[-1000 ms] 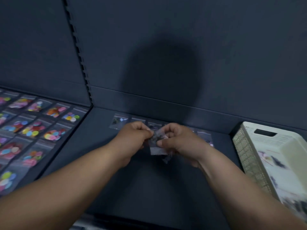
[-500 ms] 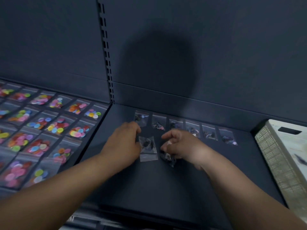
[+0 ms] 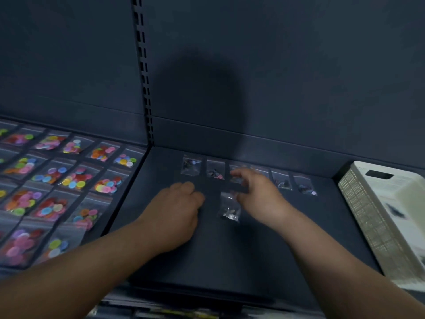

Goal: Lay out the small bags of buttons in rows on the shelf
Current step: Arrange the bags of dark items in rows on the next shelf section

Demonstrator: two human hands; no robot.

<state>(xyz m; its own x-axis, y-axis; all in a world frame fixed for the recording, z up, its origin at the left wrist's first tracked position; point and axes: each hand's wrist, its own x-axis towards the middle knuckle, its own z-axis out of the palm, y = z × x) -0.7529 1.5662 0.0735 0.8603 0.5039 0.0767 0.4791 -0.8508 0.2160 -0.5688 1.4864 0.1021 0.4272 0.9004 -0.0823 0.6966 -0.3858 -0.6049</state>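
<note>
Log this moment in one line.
left hand: curled on shelf | right hand: over back row | loose bag: between hands | grips unclear
</note>
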